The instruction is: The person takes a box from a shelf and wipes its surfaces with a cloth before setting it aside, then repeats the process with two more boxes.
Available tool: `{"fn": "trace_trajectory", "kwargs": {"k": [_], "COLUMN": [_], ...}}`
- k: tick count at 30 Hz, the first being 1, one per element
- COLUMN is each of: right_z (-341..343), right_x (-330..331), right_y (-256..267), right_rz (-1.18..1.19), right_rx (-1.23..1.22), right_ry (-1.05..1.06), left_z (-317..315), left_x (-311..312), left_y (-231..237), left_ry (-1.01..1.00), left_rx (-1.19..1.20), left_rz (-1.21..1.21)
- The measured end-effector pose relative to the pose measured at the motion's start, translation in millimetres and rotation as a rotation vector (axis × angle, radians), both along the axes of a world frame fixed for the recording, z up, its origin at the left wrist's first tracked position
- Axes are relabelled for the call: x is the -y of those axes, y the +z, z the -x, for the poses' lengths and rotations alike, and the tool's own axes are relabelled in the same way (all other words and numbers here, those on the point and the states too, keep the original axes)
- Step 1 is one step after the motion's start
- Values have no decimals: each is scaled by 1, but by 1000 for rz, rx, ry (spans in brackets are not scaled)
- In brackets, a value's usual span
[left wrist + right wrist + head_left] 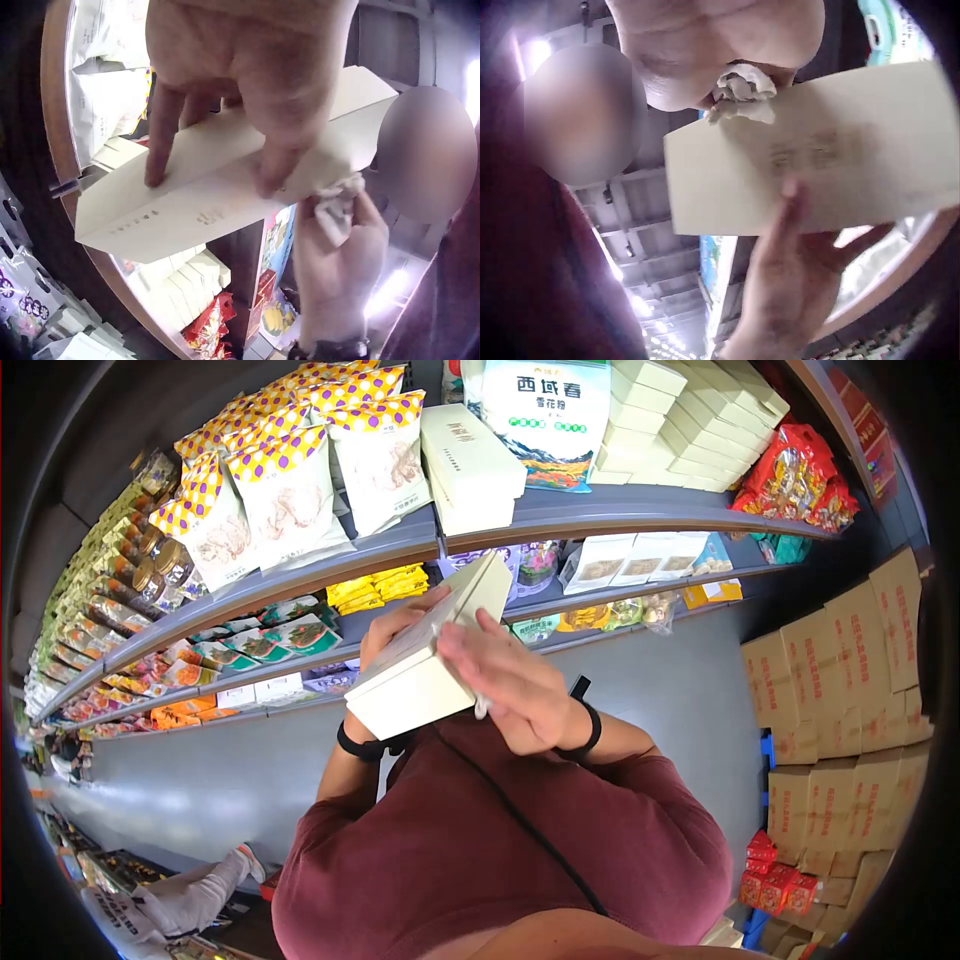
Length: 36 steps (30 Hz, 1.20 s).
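Observation:
A long cream cardboard box [415,695] with printed characters is held up in front of the chest. My left hand [395,628] grips it from its far side; in the left wrist view, thumb and fingers of that hand [247,75] spread across the box [172,217]. At the box's near end is my right hand [512,685], pinching a crumpled white cloth [742,94] against the box's surface. The same cloth [336,214] shows between the right fingers in the left wrist view. Most of it is hidden by the hand in the head view.
Shelves ahead carry bagged goods [285,500], another cream box [470,460], a white flour bag [548,425], stacked cream boxes [690,425] and red packets [795,470]. Brown cartons [850,660] are piled at the right. A person's leg [205,895] shows at lower left.

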State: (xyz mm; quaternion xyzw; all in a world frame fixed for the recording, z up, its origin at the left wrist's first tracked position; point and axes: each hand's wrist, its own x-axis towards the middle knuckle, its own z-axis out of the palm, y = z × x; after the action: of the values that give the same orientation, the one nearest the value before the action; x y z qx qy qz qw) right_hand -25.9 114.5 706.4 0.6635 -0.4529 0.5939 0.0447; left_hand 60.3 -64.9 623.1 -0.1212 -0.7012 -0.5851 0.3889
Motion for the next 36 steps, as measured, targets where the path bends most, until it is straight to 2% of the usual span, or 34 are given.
{"fn": "trace_trajectory", "kwargs": {"k": [1, 2, 3, 5, 6, 8, 9, 10, 11, 12, 14, 15, 18, 19, 20, 21, 23, 25, 27, 30, 31, 33, 35, 36], "right_z": [8, 17, 26, 50, 61, 76, 77, 76, 75, 75, 76, 75, 69, 67, 66, 66, 67, 64, 58, 47, 46, 47, 63, 68], "right_x": [1, 4, 8, 11, 12, 12, 12, 13, 13, 11, 10, 9, 7, 9, 12, 13, 16, 16, 14, 17, 18, 18, 15, 12], "right_y": [-5, -10, -21, -43, -54, -70, -67, -66, -65, -64, -61, -58, -54, -55, -56, -57, -64, -70, -69, -97, -107, -121, -105, -80], "right_rz": [-76, -149, -129, -191, -187, -189, -175, -160, -143, -131, -109, -98, -57, -11, 37, 45, 149, 120, -22, -156, -160, -175, -185, -123], "right_rx": [13, 21, 73, 90, 84, 197, 187, 201, 217, 220, 203, 205, 351, 565, 775, 779, 1052, 1070, 1032, 912, 923, 831, 823, 778], "right_ry": [-56, -115, -205, -341, -362, -357, -376, -385, -391, -421, -411, -426, -377, -276, -168, -177, 130, 158, -23, -154, -137, -261, -274, -248], "left_z": [-5, -8, -11, -20, -24, -31, -42, -56, -61, -59, -55, -51, -43, -38, -33, -28, -22, -17, -15, -10, -7, -2, 1, -1], "left_x": [-3, -8, -10, 8, 9, 7, 12, 23, 29, 21, -2, -3, -5, -5, -5, -7, -14, -15, -13, -7, -5, 4, 10, 4], "left_y": [2, 4, 16, -13, -8, 7, -16, -56, -77, -66, -33, -33, -30, -31, -36, -33, -26, -22, -22, -15, -15, -21, -41, -38], "left_ry": [-1, 26, 156, 375, 354, 161, 121, 277, 439, 411, 249, 237, 191, 181, 177, 172, 144, 120, 125, 80, 98, 87, 103, 118], "left_rx": [-10, -66, 8, -120, -130, 167, 160, 334, 505, 499, 538, 539, 314, 318, 210, 104, 48, -10, -57, -52, -46, -73, -56, -30], "left_rz": [-8, -133, -25, 100, 98, 34, 38, 110, 190, 205, -408, -395, -435, -426, -446, -468, -496, -525, -546, -571, -566, -587, -585, -553]}}
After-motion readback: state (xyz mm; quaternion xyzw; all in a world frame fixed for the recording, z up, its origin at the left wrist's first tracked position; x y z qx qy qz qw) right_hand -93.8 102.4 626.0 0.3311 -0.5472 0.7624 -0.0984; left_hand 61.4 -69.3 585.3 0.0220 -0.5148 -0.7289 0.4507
